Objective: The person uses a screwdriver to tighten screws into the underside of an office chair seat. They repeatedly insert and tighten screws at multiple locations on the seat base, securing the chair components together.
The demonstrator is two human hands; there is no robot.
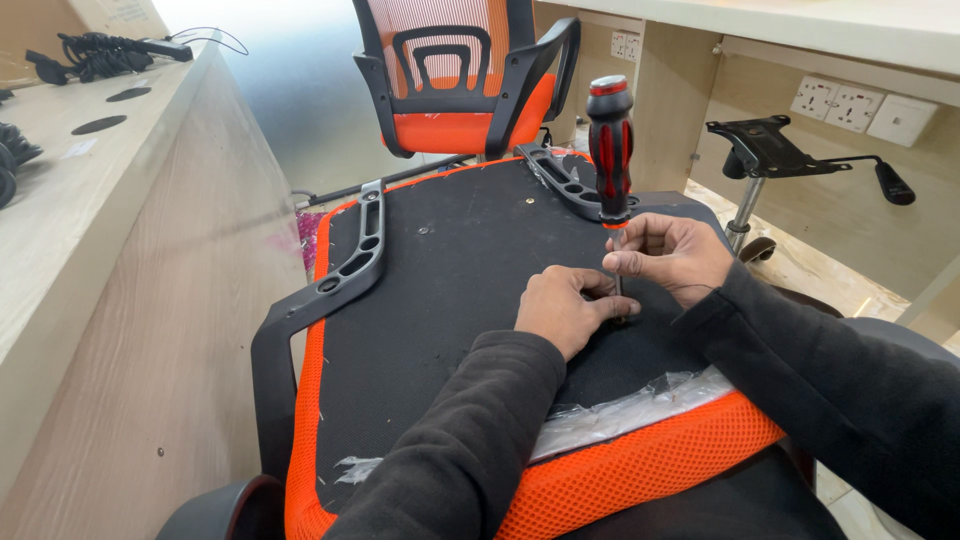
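Fingers of the left hand curl down onto the black underside of the seat, right of the frame's centre, their tips pinched close around the lower end of the metal shaft of a screwdriver; whether anything small sits between them cannot be told. Just beside them, the right hand closes its thumb and forefinger on the shaft a little higher, just under the orange collar, with the other fingers folded in loosely. The two hands touch or nearly touch at the shaft.

The screwdriver stands upright, its tip hidden between the fingers on the seat panel, and its thick red and black handle rises free above both hands toward the upper middle of the frame. Both arms wear dark sleeves that come in from the lower edge and lower right.

The seat lies upside down, with orange mesh padding showing along its near edge and a strip of crumpled clear plastic on that edge. Black armrests lie on the panel, one at the left and one at the upper right. An orange and black chair back stands behind, at top centre. A black chair mechanism on a post stands at upper right, and a pale wooden table runs down the left side.
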